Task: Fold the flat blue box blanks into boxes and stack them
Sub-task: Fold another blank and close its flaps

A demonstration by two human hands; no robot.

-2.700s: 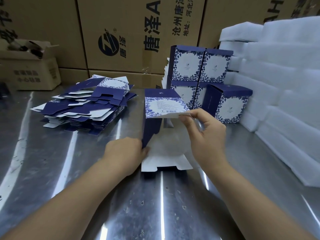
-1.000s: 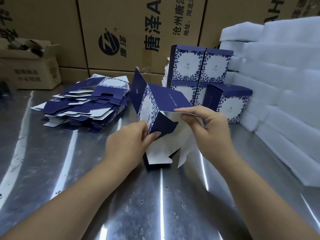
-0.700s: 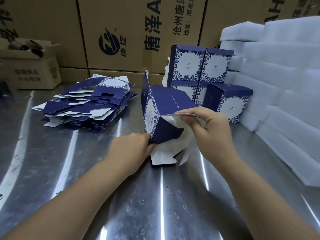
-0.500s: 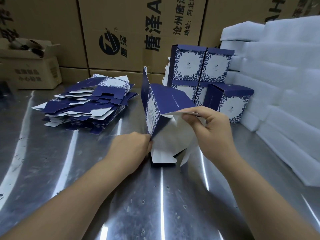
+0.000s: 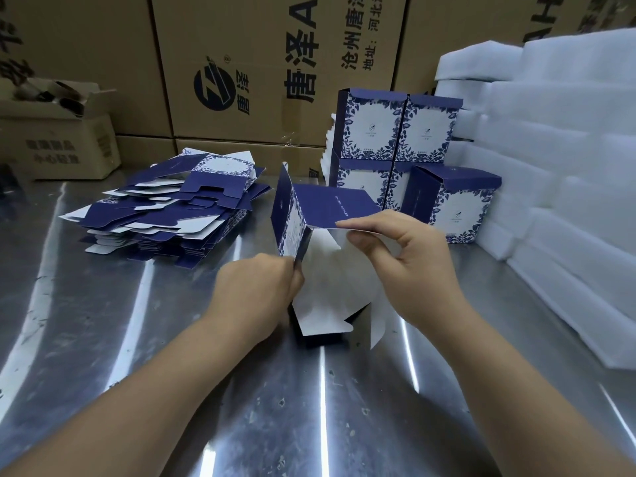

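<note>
Head view: the half-formed blue box [image 5: 330, 208] was held between both hands at the table [image 5: 103, 339], its plain navy panel turned upward where a patterned, barcoded face had shown 2.7 s ago. The left hand [image 5: 256, 294] had its grip pinched on the lower corner of the patterned side panel; the dark flap seen there 0.7 s earlier was out of sight. The right hand [image 5: 409, 266] gripped the top panel's near edge between thumb and fingers. White inner flaps reached down to the table. The pile of flat blanks [image 5: 179, 208] lay to the left, and the finished boxes [image 5: 395, 132] were stacked behind. The cartons [image 5: 258, 63] read "唐泽", "沧州唐泽" and "地址:河北".
</note>
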